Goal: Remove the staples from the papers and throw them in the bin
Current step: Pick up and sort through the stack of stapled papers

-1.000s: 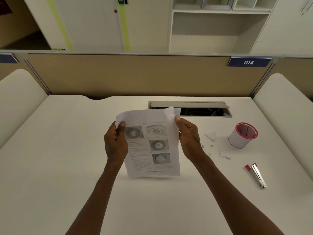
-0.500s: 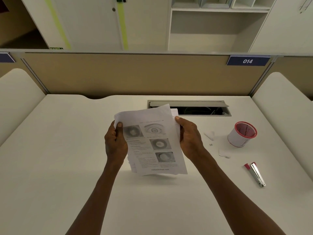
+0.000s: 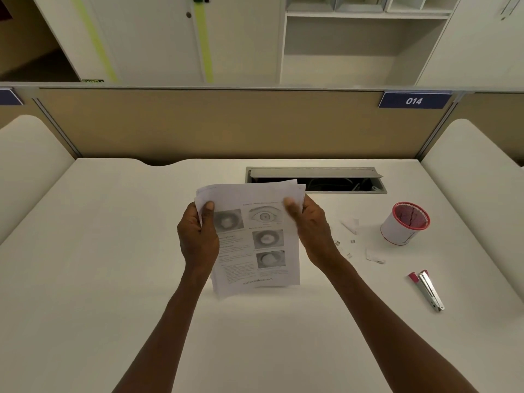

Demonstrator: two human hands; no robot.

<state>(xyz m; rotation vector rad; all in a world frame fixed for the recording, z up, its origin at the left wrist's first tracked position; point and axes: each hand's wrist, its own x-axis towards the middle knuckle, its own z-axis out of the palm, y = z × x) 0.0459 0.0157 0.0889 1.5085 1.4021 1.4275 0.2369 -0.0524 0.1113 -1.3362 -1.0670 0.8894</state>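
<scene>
This is an office, at a numbered cubicle workstation. A white desk (image 3: 85,279) is closed in along its far edge by a tan partition panel (image 3: 212,123), and a blue plate (image 3: 414,100) reading "014" is fixed near that panel's right end. White side dividers (image 3: 476,171) rise at the desk's left and right edges. Set into the desk near its far edge is a cable hatch (image 3: 314,177) with its grey lid raised and wires showing inside. Near the right edge lie a stapler (image 3: 426,289) and a small red-rimmed mesh bin (image 3: 404,224). Beyond the partition stand pale cabinet doors (image 3: 147,38) and open shelving (image 3: 354,38).
</scene>
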